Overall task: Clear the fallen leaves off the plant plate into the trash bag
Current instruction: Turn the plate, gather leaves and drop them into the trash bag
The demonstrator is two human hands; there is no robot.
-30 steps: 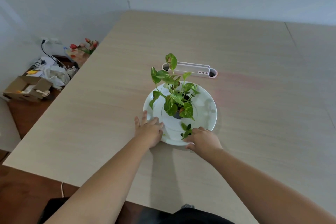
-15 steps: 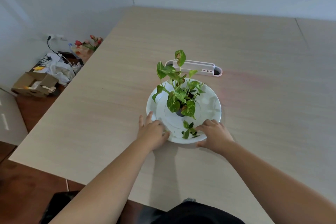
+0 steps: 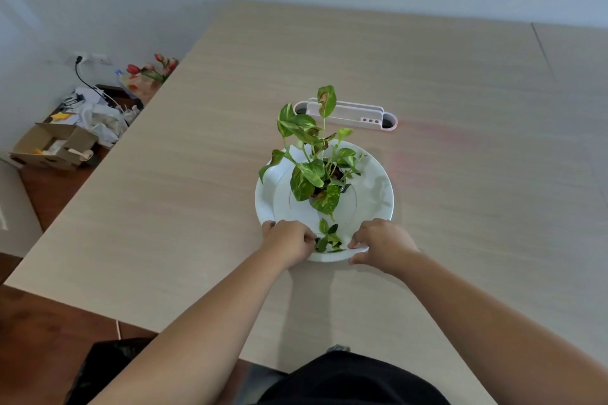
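A white plant plate [image 3: 378, 181] lies on the wooden table with a small potted green plant [image 3: 314, 171] at its middle. A few fallen leaves [image 3: 328, 237] lie on the plate's near rim. My left hand [image 3: 289, 242] rests on the rim just left of them, its fingers curled and the fingertips pinched on the leaves' left edge. My right hand [image 3: 381, 242] grips the near rim to the right of the leaves, fingers above and thumb below. A black trash bag [image 3: 105, 368] sits low on the floor at my left, partly hidden by my forearm.
A white and pink desk organiser [image 3: 355, 113] lies on the table behind the plate. Off the table's left edge are a cardboard box [image 3: 52, 145], crumpled plastic bags [image 3: 98, 115] and a bunch of red tulips [image 3: 151, 71]. The table's near edge runs close under my forearms.
My left hand went from lying flat with spread fingers on the rim to curling onto the leaves. My right hand shifted right along the rim and gripped it.
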